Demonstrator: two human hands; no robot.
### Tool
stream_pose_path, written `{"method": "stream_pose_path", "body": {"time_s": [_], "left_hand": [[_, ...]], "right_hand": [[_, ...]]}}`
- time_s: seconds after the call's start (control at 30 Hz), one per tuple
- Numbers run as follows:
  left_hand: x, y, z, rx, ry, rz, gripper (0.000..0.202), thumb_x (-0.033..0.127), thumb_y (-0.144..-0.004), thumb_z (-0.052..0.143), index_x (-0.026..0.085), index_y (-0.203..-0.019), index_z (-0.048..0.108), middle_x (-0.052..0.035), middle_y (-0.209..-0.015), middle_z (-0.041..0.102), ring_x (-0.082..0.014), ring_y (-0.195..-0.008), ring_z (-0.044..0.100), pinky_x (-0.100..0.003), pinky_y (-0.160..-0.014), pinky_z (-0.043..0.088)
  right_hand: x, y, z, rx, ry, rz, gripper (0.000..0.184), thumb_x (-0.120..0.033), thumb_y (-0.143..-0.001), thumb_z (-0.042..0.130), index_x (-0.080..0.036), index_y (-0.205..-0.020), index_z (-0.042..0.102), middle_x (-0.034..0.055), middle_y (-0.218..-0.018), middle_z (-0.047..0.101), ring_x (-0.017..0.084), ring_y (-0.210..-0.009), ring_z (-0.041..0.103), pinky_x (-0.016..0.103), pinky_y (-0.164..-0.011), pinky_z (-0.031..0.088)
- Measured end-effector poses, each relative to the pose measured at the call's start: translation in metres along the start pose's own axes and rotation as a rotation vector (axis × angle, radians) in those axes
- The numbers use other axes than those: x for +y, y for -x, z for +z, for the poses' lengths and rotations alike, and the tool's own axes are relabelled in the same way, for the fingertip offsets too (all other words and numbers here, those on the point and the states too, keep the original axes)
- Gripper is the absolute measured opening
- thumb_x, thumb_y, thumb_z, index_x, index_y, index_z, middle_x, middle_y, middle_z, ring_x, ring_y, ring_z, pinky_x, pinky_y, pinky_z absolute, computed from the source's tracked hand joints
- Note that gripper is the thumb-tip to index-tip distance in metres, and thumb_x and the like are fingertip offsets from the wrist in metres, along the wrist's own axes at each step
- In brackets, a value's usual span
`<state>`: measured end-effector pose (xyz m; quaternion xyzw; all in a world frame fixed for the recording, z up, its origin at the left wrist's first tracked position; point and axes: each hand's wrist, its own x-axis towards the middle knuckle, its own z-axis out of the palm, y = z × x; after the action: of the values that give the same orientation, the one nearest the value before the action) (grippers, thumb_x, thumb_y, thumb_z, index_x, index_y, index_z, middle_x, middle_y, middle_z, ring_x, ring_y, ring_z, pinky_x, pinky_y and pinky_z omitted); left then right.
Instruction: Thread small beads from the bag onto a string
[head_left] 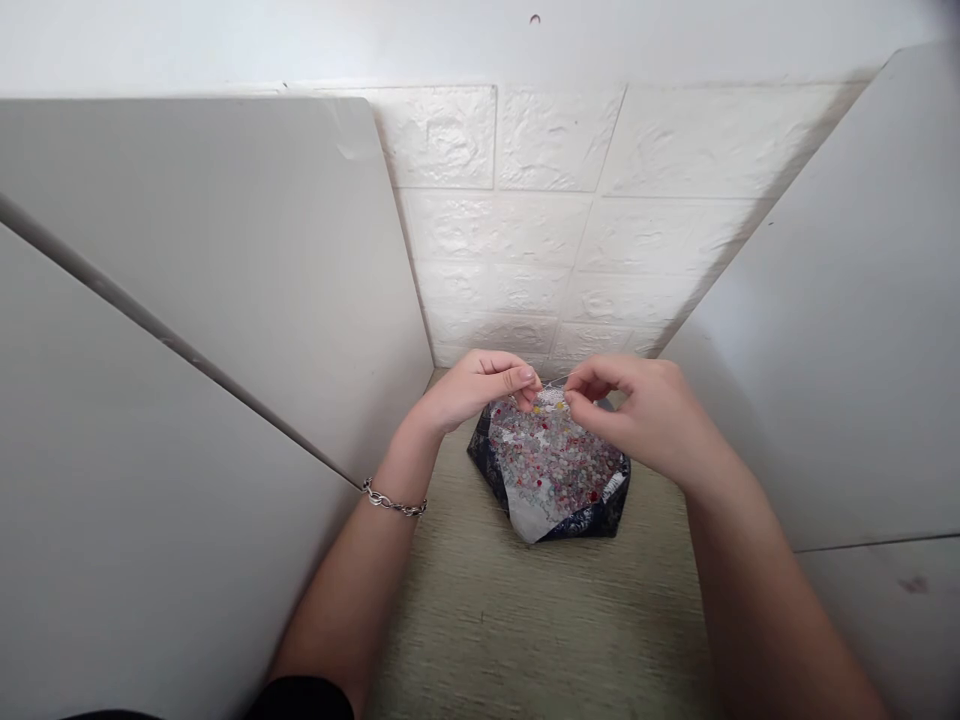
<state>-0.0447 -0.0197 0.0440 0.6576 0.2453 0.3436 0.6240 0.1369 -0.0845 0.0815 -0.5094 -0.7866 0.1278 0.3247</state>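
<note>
My left hand (495, 385) and my right hand (619, 400) face each other in a pinch, a short gap between their fingertips. A thin pale thread (556, 381) stretches across that gap, held at both ends. Below them lies a dark-edged fabric tray (487, 465) lined with white. Loose small beads (559, 460), mostly clear, pink and red with a few yellow, cover much of its lining. Whether a bead sits on the thread is too small to tell. The fingers partly hide the tray's far edge.
The tray rests on a greenish, wood-grained tabletop (465, 600). Grey panels stand close on the left (225, 250) and the right (840, 300). A white brick-patterned wall (517, 230) closes off the back. A chain bracelet (394, 503) circles my left wrist.
</note>
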Motion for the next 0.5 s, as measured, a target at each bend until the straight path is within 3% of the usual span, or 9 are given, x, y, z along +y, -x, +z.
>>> {"method": "stream_pose_path", "body": {"time_s": [0.5], "left_hand": [[-0.0011, 0.0003, -0.0008, -0.011, 0.023, -0.028, 0.028, 0.039, -0.074, 0.058, 0.011, -0.071, 0.058, -0.0016, -0.064, 0.057, -0.008, -0.063, 0.053, -0.023, -0.063, 0.041]], "right_hand": [[0.0022, -0.0004, 0.0004, 0.0, 0.001, 0.0, 0.009, -0.019, -0.069, 0.049, -0.019, -0.065, 0.057, -0.0014, -0.063, 0.061, 0.011, -0.059, 0.055, 0.021, -0.054, 0.039]]}}
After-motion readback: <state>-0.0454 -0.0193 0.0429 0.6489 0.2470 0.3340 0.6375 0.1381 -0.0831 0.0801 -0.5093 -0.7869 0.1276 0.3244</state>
